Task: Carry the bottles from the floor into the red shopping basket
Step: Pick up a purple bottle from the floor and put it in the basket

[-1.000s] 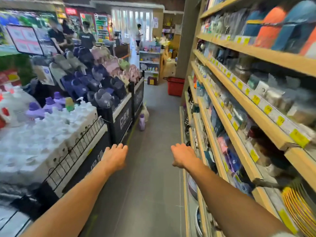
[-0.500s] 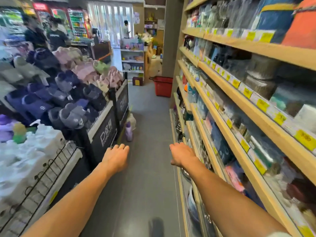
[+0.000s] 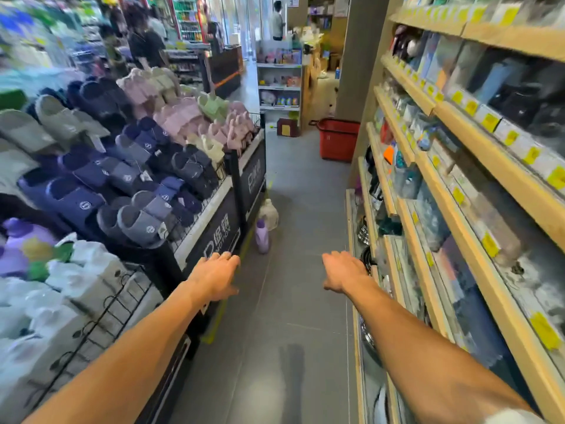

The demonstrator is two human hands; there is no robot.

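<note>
Two bottles stand on the grey aisle floor against the slipper display: a small purple bottle in front and a larger white bottle just behind it. The red shopping basket sits on the floor farther down the aisle, by the right-hand shelving. My left hand and my right hand are stretched out ahead of me, palms down, fingers relaxed, holding nothing. Both hands are short of the bottles.
A black display stand of slippers and white packs lines the left side. Wooden shelves full of goods line the right. People stand at the far end of the shop. A narrow grey floor strip runs between.
I have moved forward along the aisle; the bottles and the red basket appear nearer and larger. Both arms stay outstretched and empty.
</note>
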